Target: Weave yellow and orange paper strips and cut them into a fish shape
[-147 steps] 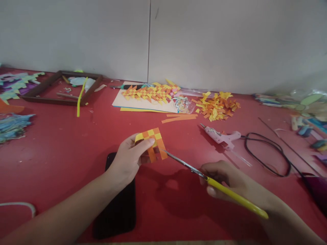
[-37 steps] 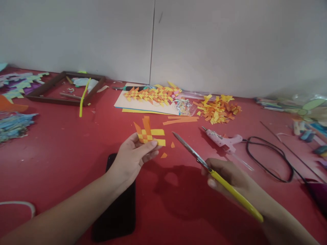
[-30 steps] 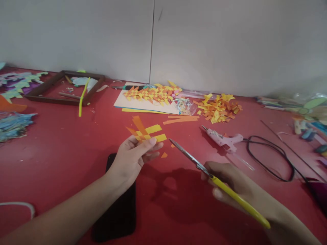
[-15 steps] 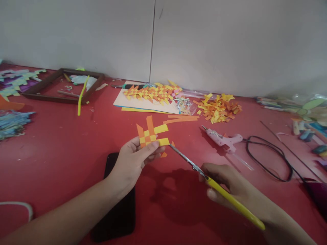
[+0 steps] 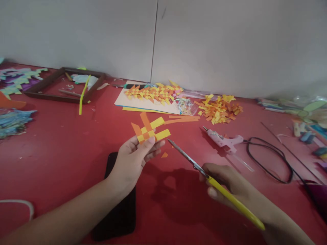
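Note:
Between the thumb and fingers of my left hand (image 5: 139, 151) is a small woven paper piece (image 5: 146, 132), checked orange and yellow, with two orange strips pointing up and two yellow ones pointing right. My right hand (image 5: 224, 180) grips yellow-handled scissors (image 5: 189, 160). Their blades look closed, and the tips stop just below and right of the lower yellow strip, apart from it. An orange paper scrap (image 5: 165, 154) shows right beside my left fingers. Beneath my left wrist lies a black phone (image 5: 120, 211), partly hidden.
Woven orange-yellow pieces (image 5: 153, 93) rest on paper sheets (image 5: 148, 107) at the back. Right of them is a heap of paper clippings (image 5: 219, 107). A pink glue gun (image 5: 224, 137) with a black cord (image 5: 270, 180) lies right. A brown frame (image 5: 55, 97) stands back left on the red table (image 5: 63, 153).
My left hand has tilted the woven paper up and left, away from the scissor tips. An orange bit by the strip end has dropped lower. My right hand has barely moved.

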The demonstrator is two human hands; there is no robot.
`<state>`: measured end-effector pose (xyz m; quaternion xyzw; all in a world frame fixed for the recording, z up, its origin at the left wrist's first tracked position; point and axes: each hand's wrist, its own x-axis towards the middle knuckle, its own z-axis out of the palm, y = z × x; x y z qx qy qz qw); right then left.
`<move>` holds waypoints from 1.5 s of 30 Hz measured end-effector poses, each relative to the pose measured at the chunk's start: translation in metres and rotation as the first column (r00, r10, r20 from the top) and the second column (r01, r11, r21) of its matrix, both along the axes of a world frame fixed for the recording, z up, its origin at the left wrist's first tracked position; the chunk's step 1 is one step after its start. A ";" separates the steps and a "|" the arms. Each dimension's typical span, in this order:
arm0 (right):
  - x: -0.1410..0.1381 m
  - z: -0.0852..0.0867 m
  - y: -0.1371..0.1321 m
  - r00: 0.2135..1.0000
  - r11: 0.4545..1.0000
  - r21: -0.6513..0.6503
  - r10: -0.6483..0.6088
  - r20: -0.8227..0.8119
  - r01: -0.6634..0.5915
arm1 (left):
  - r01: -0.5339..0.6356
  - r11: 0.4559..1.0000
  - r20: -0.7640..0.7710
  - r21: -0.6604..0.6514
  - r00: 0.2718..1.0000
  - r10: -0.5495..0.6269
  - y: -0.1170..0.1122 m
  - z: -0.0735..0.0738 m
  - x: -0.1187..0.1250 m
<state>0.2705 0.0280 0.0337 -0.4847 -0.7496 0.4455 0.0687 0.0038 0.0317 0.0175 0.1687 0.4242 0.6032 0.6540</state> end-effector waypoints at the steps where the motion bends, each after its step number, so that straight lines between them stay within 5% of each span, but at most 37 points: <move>1: 0.000 0.000 0.000 1.000 1.000 -0.004 0.002 0.004 -0.002 | 0.018 1.000 -0.011 0.008 1.000 -0.018 0.000 0.000 0.000; 9: -0.002 -0.001 0.001 1.000 0.999 -0.036 -0.022 -0.001 0.022 | 0.130 0.991 -0.111 0.026 0.986 -0.127 -0.003 -0.001 0.000; 19: 0.001 -0.006 0.000 1.000 0.999 -0.044 -0.013 -0.017 0.013 | 0.125 0.991 -0.188 0.041 0.975 -0.115 -0.003 0.000 0.000; 37: -0.006 0.002 -0.003 0.991 0.994 -0.100 -0.057 -0.118 0.045 | 0.144 0.987 -0.005 0.077 0.990 -0.144 -0.004 0.001 0.002; 45: 0.001 0.002 0.001 0.996 0.997 -0.074 -0.001 -0.084 -0.005 | 0.197 0.973 -0.170 0.117 0.970 -0.176 0.005 0.003 -0.006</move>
